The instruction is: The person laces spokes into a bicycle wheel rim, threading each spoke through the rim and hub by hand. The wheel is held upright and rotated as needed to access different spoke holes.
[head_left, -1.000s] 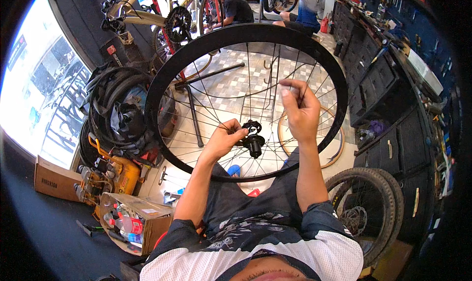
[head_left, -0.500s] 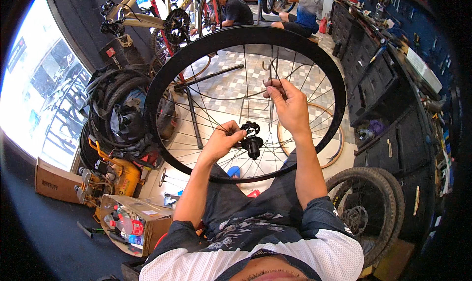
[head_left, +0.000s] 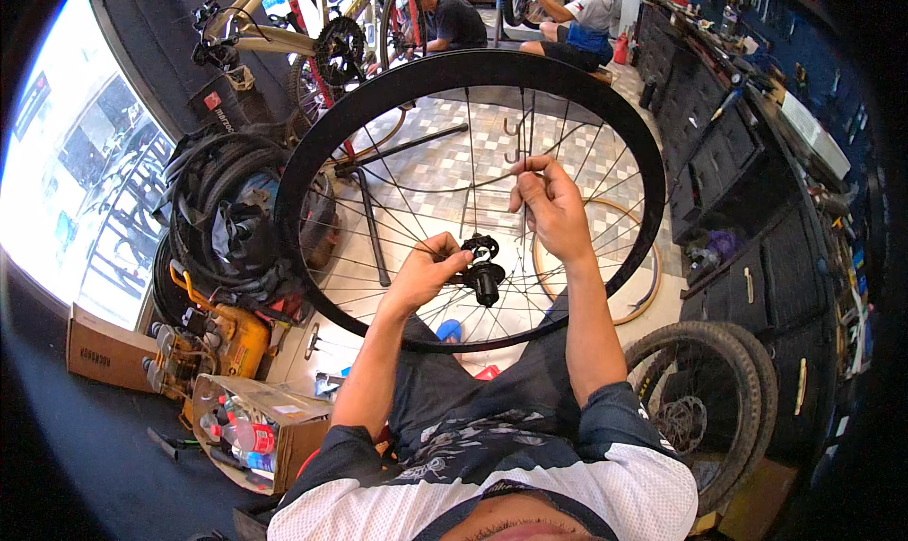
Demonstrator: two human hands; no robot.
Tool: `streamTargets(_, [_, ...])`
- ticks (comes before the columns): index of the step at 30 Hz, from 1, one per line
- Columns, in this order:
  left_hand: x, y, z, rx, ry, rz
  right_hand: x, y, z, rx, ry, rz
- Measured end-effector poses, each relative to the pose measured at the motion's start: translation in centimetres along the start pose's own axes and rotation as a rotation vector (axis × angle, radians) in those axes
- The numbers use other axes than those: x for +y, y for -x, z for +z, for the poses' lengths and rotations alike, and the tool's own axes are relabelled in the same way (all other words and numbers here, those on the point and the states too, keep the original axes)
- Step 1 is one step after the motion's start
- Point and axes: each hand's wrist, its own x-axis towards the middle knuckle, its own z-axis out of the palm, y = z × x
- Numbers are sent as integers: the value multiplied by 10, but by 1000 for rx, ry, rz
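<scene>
A bicycle wheel with a deep black rim (head_left: 473, 71) and thin dark spokes stands tilted in front of me, its lower edge at my thighs. At its middle is a black rear hub (head_left: 487, 281). My left hand (head_left: 426, 271) is closed at the hub's left side, thumb and fingers pinched on it by the flange. Above and right of the hub, my right hand (head_left: 556, 210) is closed in a pinch on a thin spoke. Its fingertips hide part of that spoke.
Left stand piled tyres (head_left: 218, 167), a yellow compressor (head_left: 248, 342) and a cardboard box of bottles (head_left: 303, 437). Mountain-bike wheels (head_left: 747, 399) lean at right by dark drawers (head_left: 719, 153). Ahead are a bike frame (head_left: 270, 43) and two people (head_left: 459, 21) working.
My right hand has shifted slightly down, its fingers more curled. My left hand stays at the hub. In the background, the person at right has moved their arms.
</scene>
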Motion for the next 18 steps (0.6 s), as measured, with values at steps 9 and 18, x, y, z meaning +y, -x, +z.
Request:
streamTargets(9, [6,4,4,4,9,-1,-4,0,-3,30,222,-41])
streamTargets(18, [7,5,5,17,23,-18,4,4,-2,113,224,-99])
